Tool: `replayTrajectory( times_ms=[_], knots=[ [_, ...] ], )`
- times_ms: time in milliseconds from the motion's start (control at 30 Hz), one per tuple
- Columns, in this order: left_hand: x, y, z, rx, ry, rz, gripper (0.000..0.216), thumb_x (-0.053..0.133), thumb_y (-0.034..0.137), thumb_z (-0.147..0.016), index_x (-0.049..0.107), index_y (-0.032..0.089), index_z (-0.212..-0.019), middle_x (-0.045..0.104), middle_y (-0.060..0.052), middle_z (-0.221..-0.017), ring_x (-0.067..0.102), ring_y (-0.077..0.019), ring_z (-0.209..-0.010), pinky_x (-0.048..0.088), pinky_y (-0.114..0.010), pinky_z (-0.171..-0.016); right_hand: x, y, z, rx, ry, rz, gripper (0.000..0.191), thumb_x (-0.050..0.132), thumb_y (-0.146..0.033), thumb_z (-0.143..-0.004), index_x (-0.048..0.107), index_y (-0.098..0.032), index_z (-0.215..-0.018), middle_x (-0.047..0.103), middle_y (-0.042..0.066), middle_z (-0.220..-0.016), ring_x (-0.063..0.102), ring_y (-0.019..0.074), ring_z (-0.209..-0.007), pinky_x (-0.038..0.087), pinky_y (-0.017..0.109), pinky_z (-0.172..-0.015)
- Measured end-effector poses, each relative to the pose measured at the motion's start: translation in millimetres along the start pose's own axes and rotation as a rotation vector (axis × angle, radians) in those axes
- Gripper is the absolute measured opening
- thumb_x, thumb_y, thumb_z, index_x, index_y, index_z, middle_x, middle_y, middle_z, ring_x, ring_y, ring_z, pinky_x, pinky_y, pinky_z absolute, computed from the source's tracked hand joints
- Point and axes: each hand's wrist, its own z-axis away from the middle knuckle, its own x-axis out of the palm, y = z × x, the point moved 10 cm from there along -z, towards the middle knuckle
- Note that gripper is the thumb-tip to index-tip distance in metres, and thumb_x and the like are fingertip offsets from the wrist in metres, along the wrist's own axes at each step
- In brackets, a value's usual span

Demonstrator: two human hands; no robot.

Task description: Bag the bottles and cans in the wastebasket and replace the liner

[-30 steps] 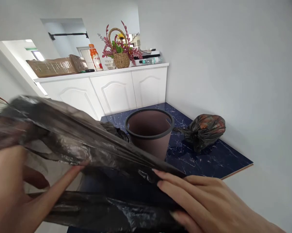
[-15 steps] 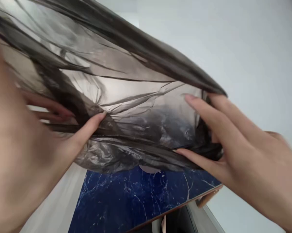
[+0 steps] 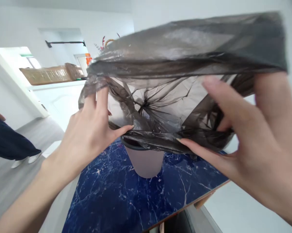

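A thin, see-through black garbage bag (image 3: 191, 42) is stretched between my hands with its mouth facing me. Its gathered bottom knot shows through the opening. My left hand (image 3: 92, 126) holds the left side, fingers inside the bag and the thumb on the lower rim. On the right, my right hand (image 3: 254, 126) grips the other side, with fingers spread inside and the thumb along the lower edge. Beneath the bag stands a pale trash bin (image 3: 146, 163) with a dark rim, upright on the blue marbled table (image 3: 107, 197). The bag hides most of its top.
A person (image 3: 10, 142) in dark clothing stands on the floor at the far left. A cardboard box (image 3: 48, 74) lies on a white counter (image 3: 60, 100) behind. Red sprigs (image 3: 102, 42) peek above the bag. The table's wooden edge (image 3: 184, 207) runs along the lower right.
My hands have spread the bag's mouth wider and the bag now sits more level. The left hand has moved farther from the camera, and more of the bin and room shows.
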Motion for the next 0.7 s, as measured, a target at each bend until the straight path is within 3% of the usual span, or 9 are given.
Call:
replayTrajectory(
  times_ms=[100,200,333,433,533,700],
  knots=[
    [21.4,-8.8,1.1,-0.004,-0.069,0.057,0.11,0.081,0.071,-0.081,0.021,0.026,-0.161,0.067,-0.02,-0.127,0.077,-0.0411,-0.096,0.065,-0.051,-0.074,17.4,2.6,-4.6,0.016,-0.015,0.084,0.069,0.057,-0.047,-0.105,0.03,-0.043,-0.168,0.053,0.013,-0.151,0.069,0.0241,-0.076,0.057,0.038,-0.051],
    [41.2,-17.9,0.9,-0.031,-0.154,0.121,0.11,0.081,0.072,-0.081,0.024,0.021,-0.16,0.068,-0.021,-0.126,0.077,-0.0423,-0.099,0.064,-0.05,-0.077,46.0,3.1,-13.8,-0.032,-0.099,0.076,0.062,0.055,-0.044,-0.106,0.038,-0.036,-0.165,0.06,0.013,-0.147,0.07,0.0215,-0.073,0.054,0.035,-0.053],
    [57.5,-25.5,1.6,-0.056,-0.209,0.171,0.116,0.079,0.072,-0.081,0.019,0.02,-0.165,0.066,-0.022,-0.135,0.074,-0.0458,-0.112,0.064,-0.047,-0.083,88.3,0.8,-29.3,-0.122,-0.252,0.089,0.046,0.055,-0.038,-0.108,0.056,-0.026,-0.152,0.071,0.011,-0.135,0.074,0.0244,-0.081,0.051,0.034,-0.059],
    [66.1,-26.0,4.4,-0.048,-0.232,0.168,0.11,0.071,0.069,-0.089,0.014,0.017,-0.167,0.065,-0.024,-0.138,0.075,-0.0435,-0.11,0.063,-0.046,-0.082,110.9,-11.1,-39.5,-0.204,-0.327,0.103,0.027,0.058,-0.029,-0.107,0.071,-0.021,-0.129,0.078,0.009,-0.116,0.073,0.0273,-0.092,0.052,0.037,-0.072],
    [68.6,-22.2,5.9,-0.029,-0.224,0.17,0.102,0.064,0.063,-0.096,0.011,0.013,-0.168,0.066,-0.025,-0.136,0.076,-0.0425,-0.109,0.063,-0.047,-0.082,126.8,-29.0,-47.8,-0.282,-0.383,0.059,0.021,0.058,-0.025,-0.106,0.075,-0.017,-0.115,0.079,0.012,-0.106,0.071,0.03,-0.101,0.053,0.041,-0.083],
    [69.1,-10.9,3.6,0.019,-0.228,0.174,0.095,0.06,0.058,-0.1,0.011,0.014,-0.168,0.066,-0.025,-0.135,0.076,-0.0437,-0.106,0.061,-0.046,-0.077,175.3,-35.3,-57.8,-0.315,-0.646,-0.104,0.037,0.062,-0.026,-0.102,0.07,-0.019,-0.138,0.076,0.014,-0.128,0.073,0.0343,-0.115,0.059,0.044,-0.088]
  ],
)
